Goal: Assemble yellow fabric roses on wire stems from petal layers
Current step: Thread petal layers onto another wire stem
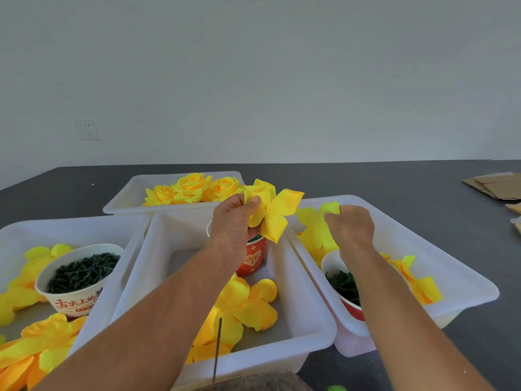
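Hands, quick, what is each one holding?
Left hand: pinches a yellow fabric petal layer.
Right hand: pinches another yellow fabric petal over the right white plastic bin.

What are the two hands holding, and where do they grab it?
The left hand pinches a yellow petal layer by one petal, near its middle. The right hand pinches the edge of another petal over the right bin.

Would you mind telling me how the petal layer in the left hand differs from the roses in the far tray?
The petal layer is a single open piece with splayed petals; the finished roses are rolled into full blooms. The left hand holds the layer in the air; the roses lie in the far tray. Both are yellow fabric.
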